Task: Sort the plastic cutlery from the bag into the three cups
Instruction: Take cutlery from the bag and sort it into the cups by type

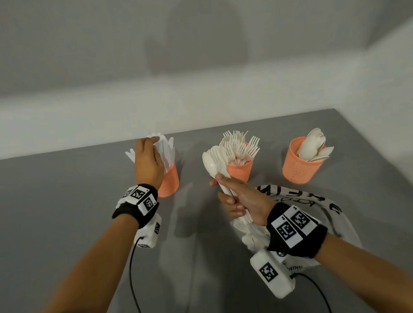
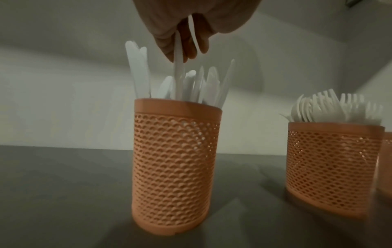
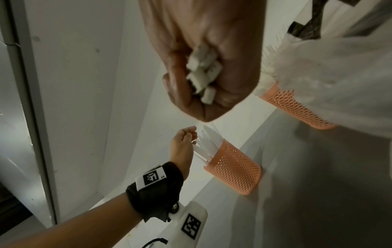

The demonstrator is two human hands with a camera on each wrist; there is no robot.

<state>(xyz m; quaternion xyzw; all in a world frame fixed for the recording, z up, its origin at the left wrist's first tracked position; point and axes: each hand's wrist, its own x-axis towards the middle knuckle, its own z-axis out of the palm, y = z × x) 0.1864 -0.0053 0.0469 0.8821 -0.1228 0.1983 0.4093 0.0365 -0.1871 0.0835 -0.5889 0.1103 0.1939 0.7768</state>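
Observation:
Three orange mesh cups stand in a row on the grey table. The left cup [image 1: 169, 178] [image 2: 176, 166] [image 3: 234, 169] is full of white knives. My left hand [image 1: 148, 162] [image 2: 184, 33] [image 3: 183, 142] hovers over it and pinches a knife [image 2: 178, 67] whose tip is down among the others. The middle cup [image 1: 239, 170] [image 2: 333, 167] holds forks, the right cup [image 1: 301, 161] holds spoons. My right hand [image 1: 240, 201] [image 3: 203, 67] grips a bunch of mixed cutlery [image 1: 213, 163] by the handles, in front of the middle cup and above the plastic bag [image 1: 326, 210].
The printed white bag [image 3: 339, 75] lies on the table under my right wrist with more cutlery in it. Black cables run from both wrist cameras toward the table's near edge. A white wall stands close behind the cups.

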